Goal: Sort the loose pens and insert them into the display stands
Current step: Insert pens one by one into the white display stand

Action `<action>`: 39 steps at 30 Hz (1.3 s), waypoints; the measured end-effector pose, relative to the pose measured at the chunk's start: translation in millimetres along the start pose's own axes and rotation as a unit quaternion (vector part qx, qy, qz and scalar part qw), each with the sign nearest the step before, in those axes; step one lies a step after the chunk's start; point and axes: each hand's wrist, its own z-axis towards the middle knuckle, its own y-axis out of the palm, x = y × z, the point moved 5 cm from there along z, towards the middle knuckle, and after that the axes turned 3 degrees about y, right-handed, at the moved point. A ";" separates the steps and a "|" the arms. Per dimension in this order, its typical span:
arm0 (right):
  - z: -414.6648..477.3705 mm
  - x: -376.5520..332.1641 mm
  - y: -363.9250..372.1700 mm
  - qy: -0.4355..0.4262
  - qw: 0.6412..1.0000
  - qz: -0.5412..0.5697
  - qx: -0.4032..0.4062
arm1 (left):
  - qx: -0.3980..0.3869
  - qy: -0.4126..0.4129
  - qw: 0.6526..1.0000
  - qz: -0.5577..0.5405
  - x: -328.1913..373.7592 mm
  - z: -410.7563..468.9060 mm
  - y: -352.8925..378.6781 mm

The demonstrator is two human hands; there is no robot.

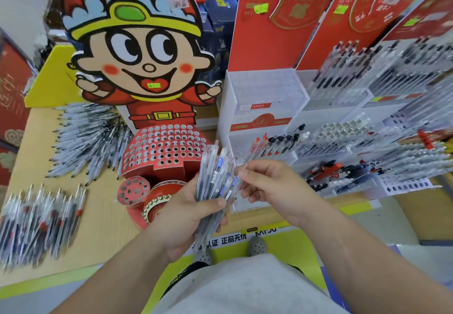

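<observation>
My left hand grips a thick bundle of clear pens with blue and black ink, held upright in front of me. My right hand pinches a single clear pen with a red part, its tip pointing up toward the white tiered display stand. That stand's upper tiers are bare and a few red and black pens stand in its lower row. A red cartoon-figure stand with many round holes sits to the left, its holes unfilled.
Two heaps of loose pens lie on the wooden table: a fanned pile at back left and a pile with red parts at front left. More white stands packed with pens fill the right side. The table edge runs yellow.
</observation>
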 end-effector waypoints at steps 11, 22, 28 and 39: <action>-11.7 -15.0 -68.4 -0.057 0.988 -0.006 0.141 | 0.112 -0.015 0.994 -0.006 -4.3 12.0 -15.0; 4.7 15.4 -68.8 -0.132 0.917 -0.294 0.235 | 0.125 -0.014 0.992 -0.014 -14.8 12.4 -16.5; 23.2 27.6 -53.9 -0.141 0.884 -0.384 0.227 | 0.142 -0.014 0.989 -0.026 -18.8 8.7 -22.3; 36.9 28.5 -43.2 -0.160 0.861 -0.424 0.231 | 0.159 -0.006 0.987 -0.036 -21.5 -3.0 -30.1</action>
